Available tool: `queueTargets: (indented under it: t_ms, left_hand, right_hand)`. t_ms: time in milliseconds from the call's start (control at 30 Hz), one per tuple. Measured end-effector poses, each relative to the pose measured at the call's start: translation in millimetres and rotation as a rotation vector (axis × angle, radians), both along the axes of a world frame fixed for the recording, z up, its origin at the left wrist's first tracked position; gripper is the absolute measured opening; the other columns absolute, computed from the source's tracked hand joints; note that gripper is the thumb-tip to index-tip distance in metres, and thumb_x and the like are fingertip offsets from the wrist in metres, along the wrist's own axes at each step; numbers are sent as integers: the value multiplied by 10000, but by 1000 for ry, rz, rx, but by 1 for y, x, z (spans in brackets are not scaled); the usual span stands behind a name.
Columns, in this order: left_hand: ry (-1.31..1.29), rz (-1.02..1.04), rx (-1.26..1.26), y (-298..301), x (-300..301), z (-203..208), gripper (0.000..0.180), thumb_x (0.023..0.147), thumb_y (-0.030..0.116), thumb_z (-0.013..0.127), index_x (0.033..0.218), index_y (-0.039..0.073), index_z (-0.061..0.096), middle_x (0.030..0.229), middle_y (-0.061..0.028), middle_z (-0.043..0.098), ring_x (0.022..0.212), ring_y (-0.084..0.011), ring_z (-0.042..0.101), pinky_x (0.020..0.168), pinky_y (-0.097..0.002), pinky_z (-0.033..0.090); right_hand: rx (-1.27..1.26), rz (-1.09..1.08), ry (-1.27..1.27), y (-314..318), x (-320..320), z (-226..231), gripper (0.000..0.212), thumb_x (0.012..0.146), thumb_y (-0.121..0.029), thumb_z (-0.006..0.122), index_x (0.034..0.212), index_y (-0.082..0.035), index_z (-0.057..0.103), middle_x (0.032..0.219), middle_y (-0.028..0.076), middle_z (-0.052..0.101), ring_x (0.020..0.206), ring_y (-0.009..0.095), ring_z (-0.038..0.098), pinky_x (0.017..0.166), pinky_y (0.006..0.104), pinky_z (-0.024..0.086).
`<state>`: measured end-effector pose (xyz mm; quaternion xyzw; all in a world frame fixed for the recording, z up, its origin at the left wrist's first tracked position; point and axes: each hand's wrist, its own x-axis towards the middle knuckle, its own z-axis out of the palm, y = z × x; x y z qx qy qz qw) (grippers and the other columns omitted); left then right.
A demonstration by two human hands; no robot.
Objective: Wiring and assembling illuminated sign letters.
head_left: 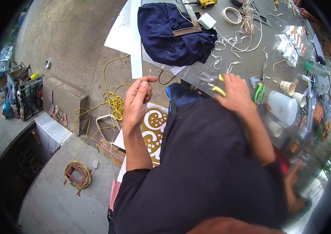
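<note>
My left hand (137,95) is raised in front of me, thumb and fingers pinched on a thin pale wire (150,73). The wire's short end sticks up above the fingertips. At the near edge of the grey table, my right hand (234,91) is closed around yellow-handled pliers (213,80), whose jaws point left. Part of the handles is hidden under the fingers. Just right of that hand lie green-handled scissors (259,93). Strings of small white LED modules (234,58) on thin wire lie beyond the pliers.
Farther back on the table are a dark blue cloth (169,35), a metal square (187,30), a white adapter (206,21) and a tape roll (232,16). A translucent jug (282,107) stands at right. Yellow cable (114,103) lies coiled on the floor at left. Another person's hand (305,14) shows at far right.
</note>
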<state>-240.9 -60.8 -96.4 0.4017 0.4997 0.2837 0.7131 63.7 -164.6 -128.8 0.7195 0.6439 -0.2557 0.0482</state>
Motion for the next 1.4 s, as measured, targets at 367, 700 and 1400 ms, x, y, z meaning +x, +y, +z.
queueTargets:
  t_ms: [367,700,1400]
  left_hand:
    - [-319,-323,-16,-3,102,67,232,1057,208,523,1072,-14,586,650,11,582,553,-22,437,519,-194,312]
    - [-227,-425,96,-26,170,106,162,1003,152,632,965,-5,633,646,49,548,562,-29,491,515,-205,361]
    - [-25,-644,436,-79,265,158,78,893,32,740,921,-29,701,718,-19,680,616,-31,566,533,-192,412]
  right_hand:
    - [342,-430,-330,-95,58,-123,811,734,-504,803,1280,26,521,1178,182,523,1093,364,499,937,476,399]
    - [1258,-66,189,-45,49,93,395,790,-119,815,1147,-31,668,1047,118,652,924,298,666,769,383,570]
    - [1399,114,231,-93,134,143,168,764,-35,770,921,7,724,773,82,687,693,203,683,610,301,575]
